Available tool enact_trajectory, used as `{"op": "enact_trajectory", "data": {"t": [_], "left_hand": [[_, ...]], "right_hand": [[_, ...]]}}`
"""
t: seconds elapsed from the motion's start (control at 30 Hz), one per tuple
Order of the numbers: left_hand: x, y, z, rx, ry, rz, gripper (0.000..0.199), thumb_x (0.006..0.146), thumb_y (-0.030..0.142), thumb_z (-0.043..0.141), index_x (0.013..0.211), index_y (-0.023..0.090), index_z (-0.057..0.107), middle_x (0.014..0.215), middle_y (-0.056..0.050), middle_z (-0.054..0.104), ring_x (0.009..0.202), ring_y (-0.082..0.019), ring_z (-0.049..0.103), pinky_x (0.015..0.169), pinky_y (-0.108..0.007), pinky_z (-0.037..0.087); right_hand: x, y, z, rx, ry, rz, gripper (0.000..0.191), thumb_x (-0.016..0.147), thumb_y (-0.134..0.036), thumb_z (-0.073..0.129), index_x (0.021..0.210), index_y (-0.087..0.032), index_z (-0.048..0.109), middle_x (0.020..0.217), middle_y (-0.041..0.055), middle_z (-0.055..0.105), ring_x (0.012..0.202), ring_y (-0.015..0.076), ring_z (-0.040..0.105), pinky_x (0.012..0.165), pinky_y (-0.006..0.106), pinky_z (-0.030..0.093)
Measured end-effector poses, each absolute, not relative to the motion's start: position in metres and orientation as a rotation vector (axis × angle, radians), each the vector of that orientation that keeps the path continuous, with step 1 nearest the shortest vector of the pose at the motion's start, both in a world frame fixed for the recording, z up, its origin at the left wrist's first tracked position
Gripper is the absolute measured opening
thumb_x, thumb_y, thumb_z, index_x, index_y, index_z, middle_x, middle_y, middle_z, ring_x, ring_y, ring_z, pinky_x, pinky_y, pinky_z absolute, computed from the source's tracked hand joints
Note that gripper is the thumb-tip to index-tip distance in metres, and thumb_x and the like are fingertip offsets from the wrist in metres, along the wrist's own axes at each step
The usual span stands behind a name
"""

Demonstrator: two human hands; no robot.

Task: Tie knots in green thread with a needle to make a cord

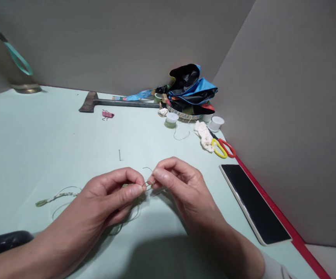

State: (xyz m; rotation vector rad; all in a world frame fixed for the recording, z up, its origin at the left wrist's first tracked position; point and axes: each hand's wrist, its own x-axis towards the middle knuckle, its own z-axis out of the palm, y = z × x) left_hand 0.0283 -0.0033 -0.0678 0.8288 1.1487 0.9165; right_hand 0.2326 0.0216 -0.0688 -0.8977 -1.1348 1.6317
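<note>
Left hand: thumb and forefinger pressed together, pinching the cord at its near end; the other fingers curl under.
Right hand: fingertips pressed together on a thin thread right beside the left thumb; the two hands almost touch.
Cord: green-and-white braid, lies on the table and runs left from the left hand to a green tip near the left side; loose thread loops curl under and around the left hand.
Edges: grey walls close the back and the right; a red strip runs along the table's right edge.
Open room: wide bare tabletop left of and behind the hands, up to the back wall.
Phone: dark screen up, lies along the red strip, near the right hand but apart from it.
Containers: a small green-filled cup and a white cup stand by the back corner; what the white one holds cannot be told.
Corner heap: black-and-blue cloth over a patterned hoop, well apart from the hands.
Scissors: yellow and red handles, between the heap and the phone, beside a white rag.
Other things: a hatchet lies along the back wall, a pink clip just in front of it, a needle alone on the table behind the hands.
Far left: teal ribbon hangs over a round base.
</note>
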Motion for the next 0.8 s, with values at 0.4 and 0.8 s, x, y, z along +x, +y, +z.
{"op": "enact_trajectory", "data": {"t": [0.4, 0.8], "left_hand": [[0.03, -0.003, -0.067, 0.786, 1.0, 0.96, 0.035, 0.081, 0.042, 0.116, 0.078, 0.021, 0.088, 0.06, 0.007, 0.049, 0.054, -0.008, 0.026, 0.046, -0.016, 0.026], [0.024, -0.002, -0.063, 0.778, 1.07, 0.975, 0.034, 0.071, 0.042, 0.118, 0.076, 0.023, 0.09, 0.061, 0.005, 0.05, 0.056, -0.009, 0.031, 0.049, -0.018, 0.026]], "right_hand": [[0.24, 0.028, -0.06, -1.011, -1.111, 1.451, 0.023, 0.082, -0.023, 0.105, 0.09, -0.026, 0.084, 0.088, -0.0043, 0.079, 0.085, 0.0156, 0.067, 0.083, 0.028, 0.055], [0.234, 0.017, -0.052, -1.034, -1.631, 1.18, 0.008, 0.096, -0.02, 0.081, 0.099, -0.027, 0.078, 0.088, -0.002, 0.083, 0.084, 0.0187, 0.078, 0.083, 0.034, 0.064]]}}
